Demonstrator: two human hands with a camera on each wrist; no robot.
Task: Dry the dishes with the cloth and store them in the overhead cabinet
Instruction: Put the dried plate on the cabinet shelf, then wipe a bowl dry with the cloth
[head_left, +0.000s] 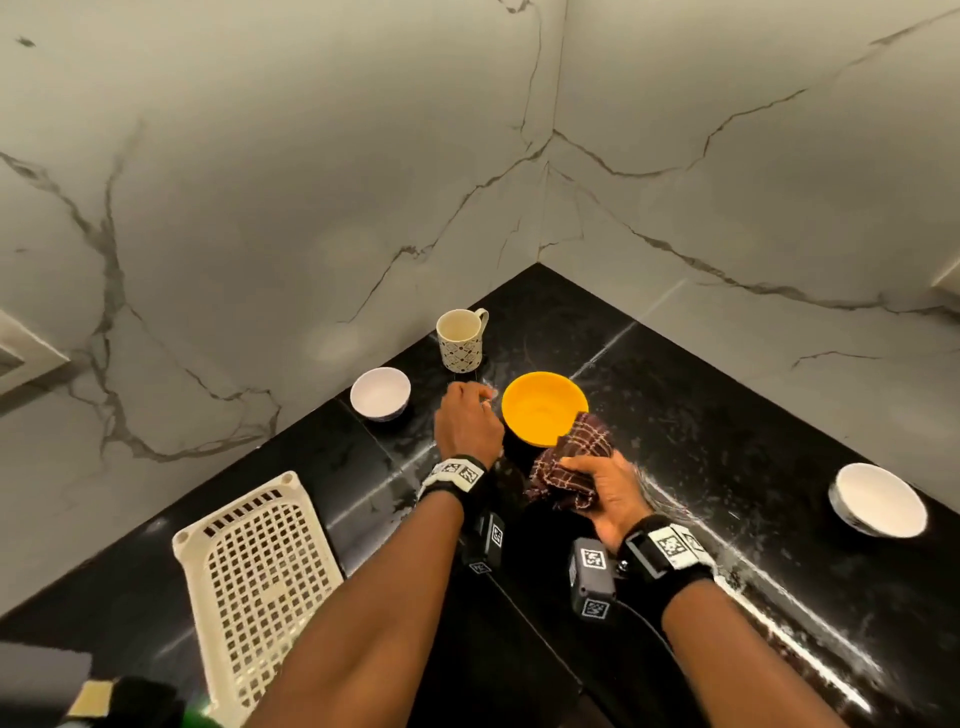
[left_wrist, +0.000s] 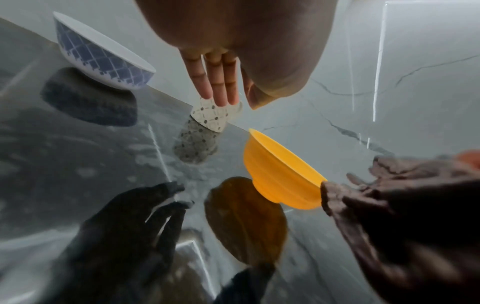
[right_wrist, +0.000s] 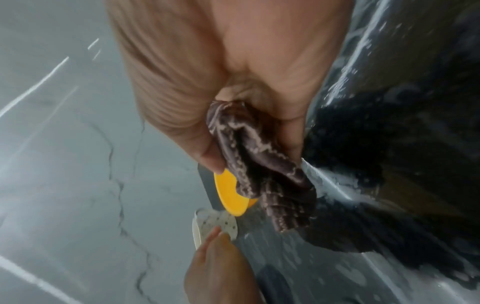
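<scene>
1. The right hand (head_left: 605, 486) has its fingers (right_wrist: 210, 158) clenched round the bunched cloth (head_left: 569, 467), just beside the yellow bowl (head_left: 544, 408) on the wet tabletop (head_left: 727, 441).
2. The left hand (head_left: 467, 423), fingers (left_wrist: 218, 82) straight and released, reaches between the bowls toward the mug (head_left: 460, 340). Judgement: take the mug by its body, lift it clear, then wipe inside and out.
3. The yellow bowl, the small white bowl (head_left: 380, 393) and the mug all look empty.
4. The cabinet is out of view.
</scene>
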